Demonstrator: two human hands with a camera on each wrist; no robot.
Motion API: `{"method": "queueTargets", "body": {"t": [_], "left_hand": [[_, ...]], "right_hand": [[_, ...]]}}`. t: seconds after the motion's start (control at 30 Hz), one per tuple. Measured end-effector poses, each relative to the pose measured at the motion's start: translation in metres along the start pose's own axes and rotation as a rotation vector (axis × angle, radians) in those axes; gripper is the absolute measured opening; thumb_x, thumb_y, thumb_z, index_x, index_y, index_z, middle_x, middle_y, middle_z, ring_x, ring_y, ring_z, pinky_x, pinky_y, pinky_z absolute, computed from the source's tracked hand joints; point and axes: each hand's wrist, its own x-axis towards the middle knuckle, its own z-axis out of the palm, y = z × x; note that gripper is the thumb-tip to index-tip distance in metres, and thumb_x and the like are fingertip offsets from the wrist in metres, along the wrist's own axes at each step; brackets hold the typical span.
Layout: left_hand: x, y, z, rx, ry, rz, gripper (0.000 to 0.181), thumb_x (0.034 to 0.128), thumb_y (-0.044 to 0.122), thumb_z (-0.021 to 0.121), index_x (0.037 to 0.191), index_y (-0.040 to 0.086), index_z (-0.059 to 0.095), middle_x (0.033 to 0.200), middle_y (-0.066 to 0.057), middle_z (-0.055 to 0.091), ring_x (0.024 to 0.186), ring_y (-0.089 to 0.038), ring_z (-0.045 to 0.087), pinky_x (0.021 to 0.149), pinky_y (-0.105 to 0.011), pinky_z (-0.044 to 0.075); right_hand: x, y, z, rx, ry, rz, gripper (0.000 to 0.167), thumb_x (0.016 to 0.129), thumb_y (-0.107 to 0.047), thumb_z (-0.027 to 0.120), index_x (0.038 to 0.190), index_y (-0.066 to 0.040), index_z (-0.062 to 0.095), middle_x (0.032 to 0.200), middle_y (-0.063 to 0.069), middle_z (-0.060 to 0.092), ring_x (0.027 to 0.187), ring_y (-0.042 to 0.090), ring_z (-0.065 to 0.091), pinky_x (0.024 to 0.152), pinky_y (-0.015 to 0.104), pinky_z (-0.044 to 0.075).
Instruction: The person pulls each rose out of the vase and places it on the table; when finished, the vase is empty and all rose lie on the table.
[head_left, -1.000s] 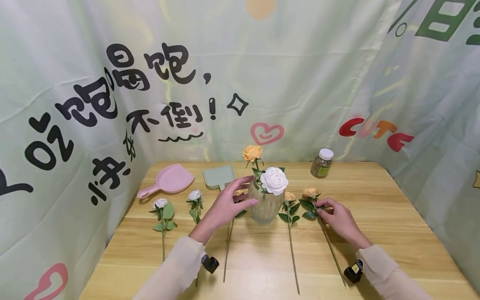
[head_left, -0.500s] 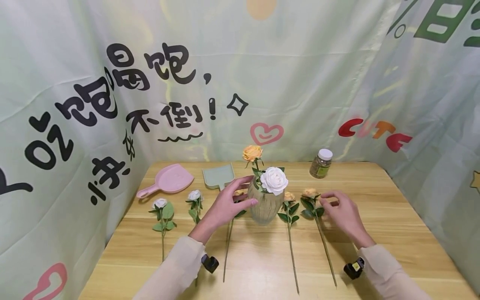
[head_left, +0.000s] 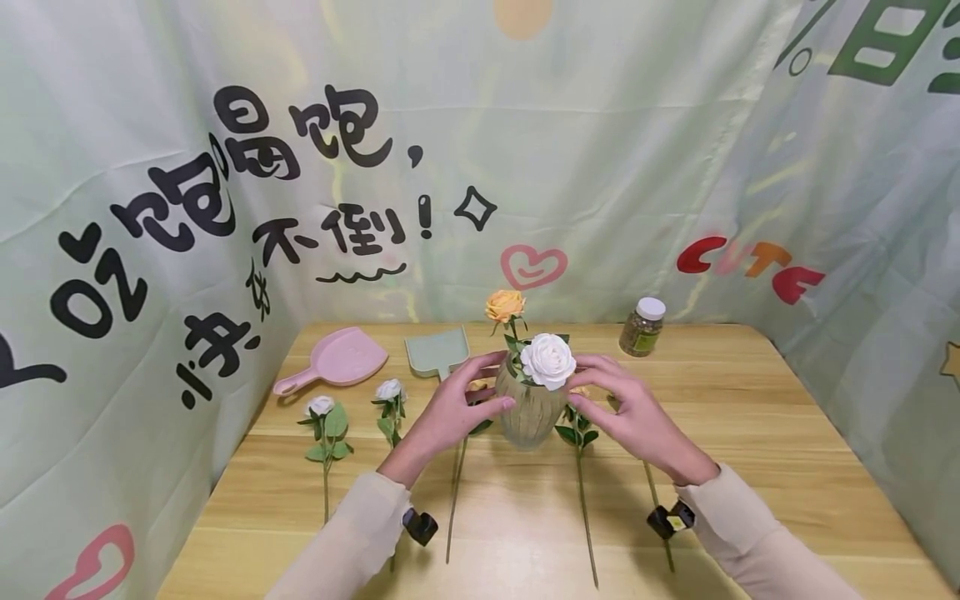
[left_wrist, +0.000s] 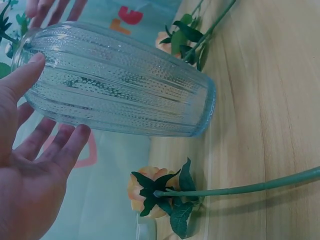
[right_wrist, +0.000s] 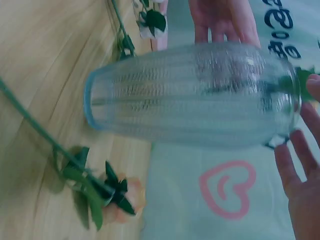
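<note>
A ribbed clear glass vase (head_left: 528,421) stands upright at the table's middle, holding an orange rose (head_left: 506,307) and a white rose (head_left: 549,362). My left hand (head_left: 453,408) grips its left side, thumb near the upper front. From the right, my right hand (head_left: 637,412) reaches the vase's upper edge with fingers loosely bent; whether they touch the glass, I cannot tell. In the right wrist view its fingers spread beside the mouth of the vase (right_wrist: 190,97). Both hands flank the glass in the left wrist view, the left hand (left_wrist: 37,175) nearer.
White roses (head_left: 321,407) lie left, and orange roses (head_left: 578,393) lie on both sides of the vase, stems toward the front. Behind them are a pink dustpan-shaped item (head_left: 348,358), a grey-green one (head_left: 437,352) and a white-lidded jar (head_left: 643,328).
My right hand has let go of the far-right orange rose, which stays on the table, and has moved left to the vase. My left hand keeps its place.
</note>
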Motion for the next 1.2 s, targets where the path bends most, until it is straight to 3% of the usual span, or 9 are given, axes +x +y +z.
{"method": "queueTargets", "body": {"t": [0.2,0.47,0.7,0.8,0.87,0.97,1.07,1.2], "left_hand": [[0.0,0.0,0.0,-0.007,0.004,-0.001,0.067,0.1008,0.025,0.082,0.161,0.027,0.052,0.164,0.002,0.05,0.15,-0.028,0.051,0.125,-0.054,0.049],[0.0,0.001,0.001,-0.03,0.0,-0.008,0.067,0.1005,0.025,0.083,0.161,0.025,0.052,0.164,0.0,0.05,0.15,-0.034,0.05,0.126,-0.059,0.047],[0.0,0.001,0.001,-0.021,0.012,-0.018,0.068,0.1004,0.025,0.083,0.161,0.023,0.051,0.164,-0.001,0.05,0.15,-0.03,0.051,0.126,-0.059,0.047],[0.0,0.0,0.001,-0.018,0.008,-0.01,0.068,0.1008,0.025,0.082,0.162,0.024,0.051,0.165,0.0,0.05,0.15,-0.029,0.051,0.126,-0.06,0.046],[0.0,0.0,0.001,-0.014,0.007,-0.009,0.068,0.1007,0.027,0.082,0.161,0.026,0.051,0.164,0.002,0.05,0.15,-0.027,0.051,0.126,-0.06,0.046],[0.0,0.0,0.001,-0.017,0.007,-0.015,0.067,0.1003,0.028,0.083,0.16,0.027,0.052,0.164,0.003,0.051,0.151,-0.026,0.051,0.126,-0.06,0.047],[0.0,-0.001,0.001,-0.019,0.007,-0.023,0.067,0.1003,0.028,0.083,0.16,0.027,0.053,0.163,0.003,0.051,0.151,-0.026,0.052,0.125,-0.059,0.047],[0.0,-0.002,0.0,-0.012,0.007,-0.028,0.067,0.1008,0.028,0.082,0.161,0.027,0.052,0.163,0.003,0.052,0.151,-0.026,0.052,0.125,-0.056,0.049]], "right_hand": [[0.012,-0.007,0.012,-0.049,0.018,-0.099,0.027,0.097,0.004,0.078,0.112,-0.018,0.082,0.143,0.007,0.072,0.146,0.017,0.053,0.122,0.015,0.039],[0.017,-0.007,0.019,-0.068,0.015,-0.189,0.032,0.095,0.009,0.078,0.118,-0.012,0.083,0.137,0.008,0.074,0.134,0.022,0.063,0.116,0.019,0.049],[0.019,-0.01,0.023,-0.127,-0.003,-0.189,0.042,0.095,0.008,0.078,0.135,-0.004,0.076,0.153,0.018,0.064,0.142,0.04,0.06,0.118,0.05,0.055],[0.021,-0.01,0.024,-0.126,0.063,-0.175,0.047,0.094,0.01,0.077,0.139,0.0,0.073,0.153,0.022,0.064,0.141,0.045,0.061,0.122,0.038,0.051],[0.023,-0.012,0.023,-0.099,0.11,-0.173,0.047,0.093,0.012,0.077,0.138,0.0,0.073,0.149,0.022,0.067,0.139,0.04,0.063,0.122,0.025,0.047],[0.027,-0.014,0.019,-0.044,0.176,-0.181,0.042,0.092,0.017,0.075,0.129,-0.001,0.076,0.137,0.02,0.074,0.135,0.021,0.067,0.118,0.012,0.045],[0.031,-0.017,0.015,0.044,0.237,-0.188,0.037,0.089,0.023,0.074,0.119,0.002,0.076,0.126,0.016,0.076,0.126,0.003,0.066,0.111,0.013,0.053],[0.036,-0.022,0.008,0.196,0.281,-0.2,0.037,0.087,0.03,0.069,0.118,0.011,0.071,0.126,0.003,0.073,0.121,0.003,0.068,0.106,0.02,0.06]]}}
